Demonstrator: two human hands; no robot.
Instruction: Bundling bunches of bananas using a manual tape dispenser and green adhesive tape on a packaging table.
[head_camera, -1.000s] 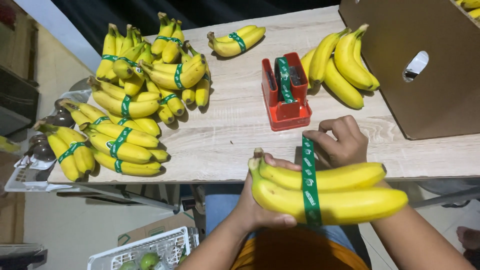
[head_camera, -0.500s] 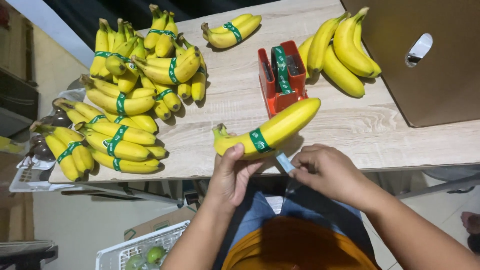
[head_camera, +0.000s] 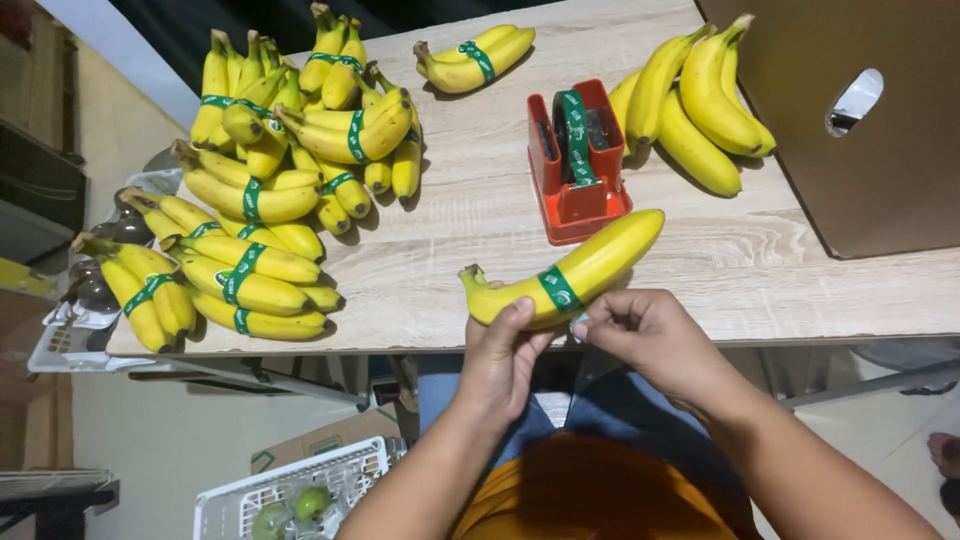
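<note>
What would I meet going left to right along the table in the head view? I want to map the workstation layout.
Pile of green-banded bananas → small banded bunch at the far edge → red tape dispenser → unbanded bananas → cardboard box.

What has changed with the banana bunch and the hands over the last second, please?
The banana bunch was turned from lying level below the table edge to slanting up over the table. The left hand kept its hold; the right hand shifted from behind the bunch to the green band. The red tape dispenser and banana piles stayed put.
</note>
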